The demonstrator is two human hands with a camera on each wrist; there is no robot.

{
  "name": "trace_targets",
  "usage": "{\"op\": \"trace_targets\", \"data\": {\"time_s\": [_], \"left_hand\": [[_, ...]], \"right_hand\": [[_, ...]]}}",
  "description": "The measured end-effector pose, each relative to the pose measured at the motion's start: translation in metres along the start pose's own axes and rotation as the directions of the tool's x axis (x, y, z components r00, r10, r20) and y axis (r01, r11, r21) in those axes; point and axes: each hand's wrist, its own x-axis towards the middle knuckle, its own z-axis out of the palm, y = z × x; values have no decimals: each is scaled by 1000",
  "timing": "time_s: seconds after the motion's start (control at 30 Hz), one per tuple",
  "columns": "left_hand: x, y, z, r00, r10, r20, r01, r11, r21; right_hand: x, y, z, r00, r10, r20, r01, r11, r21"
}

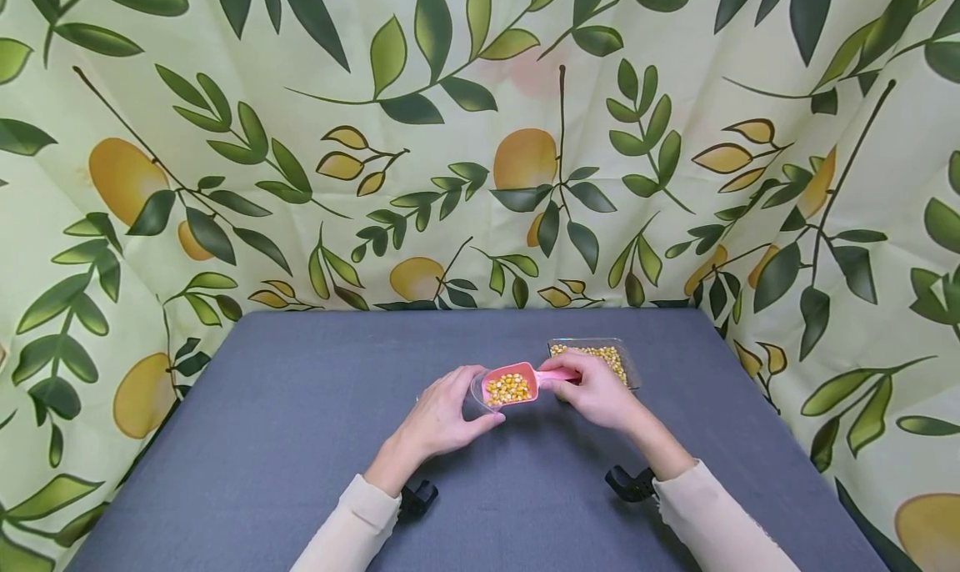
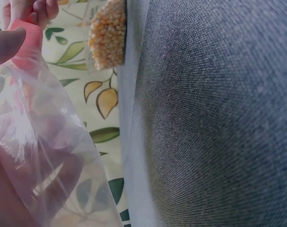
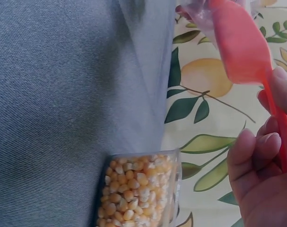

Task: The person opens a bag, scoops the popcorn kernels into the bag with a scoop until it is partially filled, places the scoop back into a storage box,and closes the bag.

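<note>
My right hand (image 1: 600, 391) grips the handle of a pink scoop (image 3: 242, 47). Yellow corn kernels (image 1: 507, 388) lie in the scoop's bowl, which is held above the table and points left. Opposite it, my left hand (image 1: 442, 413) holds a clear plastic bag (image 2: 63, 127) with thumb and fingers spread around its mouth. The front of the scoop is inside the bag's opening. Folds of the bag hang below the left thumb in the left wrist view; its lower end is out of that view.
Behind my right hand stands a clear rectangular container (image 1: 632, 374) holding more corn kernels (image 3: 131, 189). A grey cloth (image 1: 315, 405) covers the table. A leaf-and-fruit patterned curtain (image 1: 450, 172) hangs around the back and sides.
</note>
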Motion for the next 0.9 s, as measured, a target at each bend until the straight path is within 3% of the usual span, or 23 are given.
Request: {"op": "trace_targets", "data": {"time_s": [0.27,0.9], "left_hand": [[0,-2,0,1000,27,-6,-27,1000,0],[0,-3,1,1000,27,-3,-27,999,-22]], "right_hand": [[0,-5,-1,998,-54,-17,52,993,-104],[2,-14,-2,976,-218,-14,212,959,-189]]}}
